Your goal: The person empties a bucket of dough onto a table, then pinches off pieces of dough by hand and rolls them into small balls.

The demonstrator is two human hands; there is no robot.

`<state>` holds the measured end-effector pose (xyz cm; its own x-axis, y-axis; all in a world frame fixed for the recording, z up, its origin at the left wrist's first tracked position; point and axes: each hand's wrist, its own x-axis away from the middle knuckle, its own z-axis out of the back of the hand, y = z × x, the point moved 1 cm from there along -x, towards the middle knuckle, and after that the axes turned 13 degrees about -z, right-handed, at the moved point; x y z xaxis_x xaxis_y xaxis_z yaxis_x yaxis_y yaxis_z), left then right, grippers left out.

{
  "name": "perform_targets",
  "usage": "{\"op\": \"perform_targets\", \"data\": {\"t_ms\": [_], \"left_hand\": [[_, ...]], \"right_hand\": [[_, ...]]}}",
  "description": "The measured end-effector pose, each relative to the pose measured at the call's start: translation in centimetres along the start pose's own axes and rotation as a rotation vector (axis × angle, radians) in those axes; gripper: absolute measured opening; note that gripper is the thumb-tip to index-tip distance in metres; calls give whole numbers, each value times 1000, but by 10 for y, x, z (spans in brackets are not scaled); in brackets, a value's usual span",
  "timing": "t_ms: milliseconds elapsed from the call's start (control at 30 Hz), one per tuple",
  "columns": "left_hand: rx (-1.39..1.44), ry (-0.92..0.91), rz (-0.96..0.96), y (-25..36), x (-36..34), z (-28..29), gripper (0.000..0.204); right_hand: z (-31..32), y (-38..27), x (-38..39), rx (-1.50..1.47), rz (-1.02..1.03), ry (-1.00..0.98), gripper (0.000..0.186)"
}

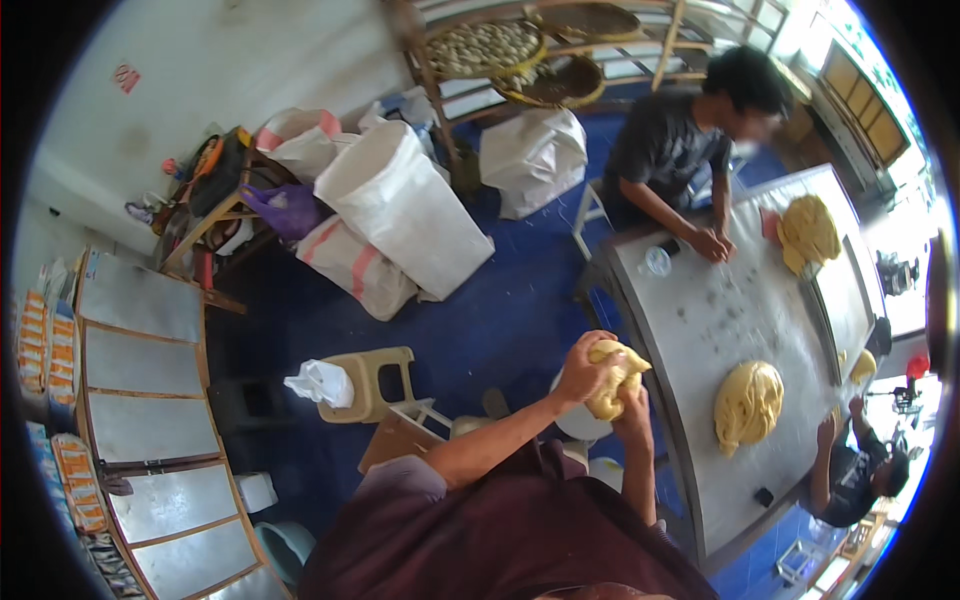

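A lump of yellow dough (622, 385) is held up between my two hands, just off the left edge of the metal table (690, 400). My left hand (584, 372) grips its upper left side with the fingers wrapped over it. From below, my right hand (633, 412) closes round the lower right part, and some of its fingers are hidden by the dough. A larger mound of yellow dough (750, 405) rests on the table to the right of my hands. Farther up the table sits another big dough lump (808, 235).
One person (690, 150) works at the table's far side; another person (860, 465) is at its right. A plastic chair (375, 385) with a white bag stands left of me. White sacks (400, 210) stand on the blue floor. Round trays (480, 48) fill a rack behind.
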<state>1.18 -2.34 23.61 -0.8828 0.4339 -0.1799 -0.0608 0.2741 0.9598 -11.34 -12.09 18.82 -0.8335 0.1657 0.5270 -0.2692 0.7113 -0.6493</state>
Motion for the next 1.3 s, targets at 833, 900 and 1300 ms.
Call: {"op": "perform_targets", "data": {"t_ms": [833, 900, 1300], "left_hand": [[70, 451, -126, 40, -288, 203, 12], [17, 457, -159, 36, -330, 201, 11], [55, 204, -38, 27, -540, 158, 14]], "right_hand": [[-215, -88, -292, -60, -89, -467, 75], [-224, -136, -316, 168, -50, -520, 78], [-261, -272, -463, 777, 470, -76, 143]]}}
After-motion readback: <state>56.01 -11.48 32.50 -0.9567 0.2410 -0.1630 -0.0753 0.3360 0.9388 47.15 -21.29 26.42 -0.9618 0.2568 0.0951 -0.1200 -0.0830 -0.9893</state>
